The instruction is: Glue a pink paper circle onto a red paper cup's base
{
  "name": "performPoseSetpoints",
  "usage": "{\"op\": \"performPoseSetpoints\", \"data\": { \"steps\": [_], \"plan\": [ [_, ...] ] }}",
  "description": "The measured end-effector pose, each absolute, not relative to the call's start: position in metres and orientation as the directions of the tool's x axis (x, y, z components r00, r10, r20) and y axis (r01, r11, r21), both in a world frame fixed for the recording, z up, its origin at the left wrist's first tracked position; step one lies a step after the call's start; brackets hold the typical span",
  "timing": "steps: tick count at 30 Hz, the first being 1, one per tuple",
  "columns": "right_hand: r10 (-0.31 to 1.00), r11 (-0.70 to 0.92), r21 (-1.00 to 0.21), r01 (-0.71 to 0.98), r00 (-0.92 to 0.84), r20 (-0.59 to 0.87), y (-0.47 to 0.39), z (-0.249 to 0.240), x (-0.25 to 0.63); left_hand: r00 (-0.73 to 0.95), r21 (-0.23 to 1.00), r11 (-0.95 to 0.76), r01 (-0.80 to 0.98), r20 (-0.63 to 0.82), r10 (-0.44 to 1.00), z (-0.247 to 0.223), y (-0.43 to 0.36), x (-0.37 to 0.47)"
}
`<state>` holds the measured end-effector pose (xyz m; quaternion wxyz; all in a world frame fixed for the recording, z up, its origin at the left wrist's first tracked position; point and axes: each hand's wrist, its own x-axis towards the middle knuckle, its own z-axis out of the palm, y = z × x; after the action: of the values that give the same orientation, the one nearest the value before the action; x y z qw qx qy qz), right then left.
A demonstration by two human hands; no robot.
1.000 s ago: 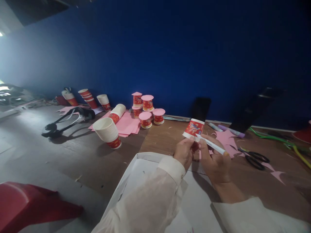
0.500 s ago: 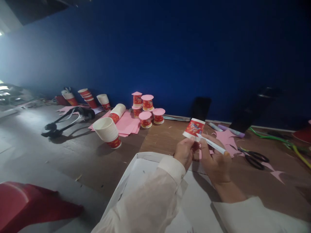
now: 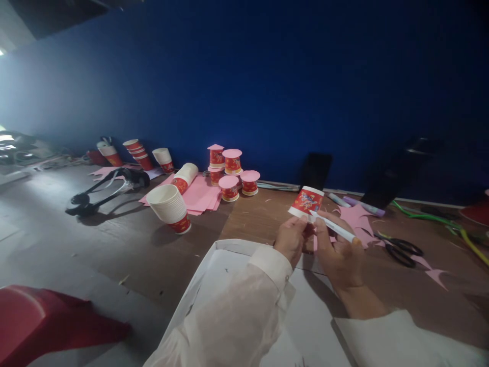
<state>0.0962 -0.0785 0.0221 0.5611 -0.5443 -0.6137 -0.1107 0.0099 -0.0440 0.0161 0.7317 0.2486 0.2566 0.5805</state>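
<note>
A red patterned paper cup (image 3: 306, 200) with white edges is gripped by my left hand (image 3: 290, 238) at its lower rim. My right hand (image 3: 340, 255) is closed round a white marker pen (image 3: 338, 229), whose tip points at the cup's lower edge. Whether the right fingers also touch the cup is hard to make out. Just behind the right hand lie pink paper offcuts (image 3: 355, 218). Black-handled scissors (image 3: 402, 251) rest to the right of them.
Left of my hands are several cups topped with pink discs (image 3: 229, 184), pink paper sheets (image 3: 204, 193) and a stack of cups (image 3: 170, 206). A headset (image 3: 87, 201) lies farther left. A white box lid (image 3: 233, 260) sits under my forearms. Purple marker (image 3: 364, 206) by the wall.
Almost nothing differs. The cup and both hands have shifted very slightly to the right, with the pen tip still at the cup's lower edge.
</note>
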Motion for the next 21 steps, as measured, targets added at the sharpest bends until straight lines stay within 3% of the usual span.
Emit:
{"op": "performPoseSetpoints", "data": {
  "steps": [21],
  "plan": [
    [0.518, 0.351, -0.450, 0.821, 0.230, 0.824, -0.0754, 0.0182, 0.0974, 0.223, 0.714, 0.179, -0.677, -0.032, 0.974, 0.0111, -0.0445, 0.0098]
  ]
}}
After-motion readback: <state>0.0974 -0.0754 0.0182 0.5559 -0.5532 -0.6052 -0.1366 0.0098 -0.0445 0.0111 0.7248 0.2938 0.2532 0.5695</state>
